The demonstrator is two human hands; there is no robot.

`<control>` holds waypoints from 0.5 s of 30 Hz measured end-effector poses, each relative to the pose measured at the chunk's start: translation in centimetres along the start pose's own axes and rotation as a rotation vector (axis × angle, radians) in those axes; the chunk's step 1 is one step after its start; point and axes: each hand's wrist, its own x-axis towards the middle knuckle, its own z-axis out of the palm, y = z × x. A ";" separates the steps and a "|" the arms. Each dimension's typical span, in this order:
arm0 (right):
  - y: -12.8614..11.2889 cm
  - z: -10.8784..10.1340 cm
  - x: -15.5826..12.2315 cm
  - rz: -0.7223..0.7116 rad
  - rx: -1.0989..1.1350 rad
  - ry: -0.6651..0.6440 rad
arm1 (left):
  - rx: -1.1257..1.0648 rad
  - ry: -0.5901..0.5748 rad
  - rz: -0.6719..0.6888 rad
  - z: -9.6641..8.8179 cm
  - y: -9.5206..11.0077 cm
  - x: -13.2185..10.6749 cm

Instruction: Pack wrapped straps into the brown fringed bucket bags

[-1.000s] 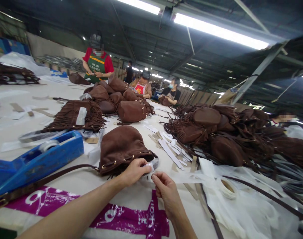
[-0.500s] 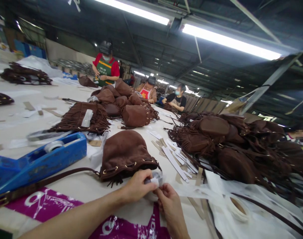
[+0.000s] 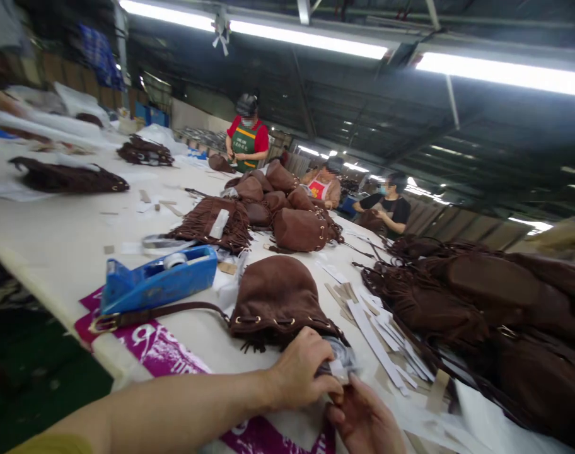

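A brown suede drawstring bag point(image 3: 275, 296) with gold eyelets lies on the white table point(image 3: 55, 233) in front of me. My left hand point(image 3: 304, 375) is closed at the bag's mouth, pinching a small clear-wrapped piece with a white tape strip point(image 3: 338, 366). Just below it, my right hand point(image 3: 363, 419) pinches the same piece from underneath. The bag's long brown strap point(image 3: 164, 312) runs left along the table edge.
A blue tape dispenser point(image 3: 157, 284) sits left of the bag. Piles of brown fringed bags point(image 3: 481, 296) fill the right side; more bags point(image 3: 297, 224) lie further back. White paper strips point(image 3: 377, 334) are scattered nearby. Several workers point(image 3: 247, 135) stand at the far end.
The view has swung left and down, showing the table's near edge. Both hands stay pinched together on the small wrapped piece at the bag's mouth, now lower right in view.
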 end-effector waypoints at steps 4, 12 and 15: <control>-1.2 -0.6 1.8 -0.043 -0.164 -0.011 | 0.087 -0.007 -0.037 -1.0 0.3 0.4; -7.0 1.9 8.4 -0.447 -0.889 0.100 | 0.823 -0.257 -0.126 -8.7 1.6 1.1; -9.2 1.7 11.0 -0.488 -1.189 0.222 | 0.908 -0.245 -0.209 -8.5 -1.0 2.1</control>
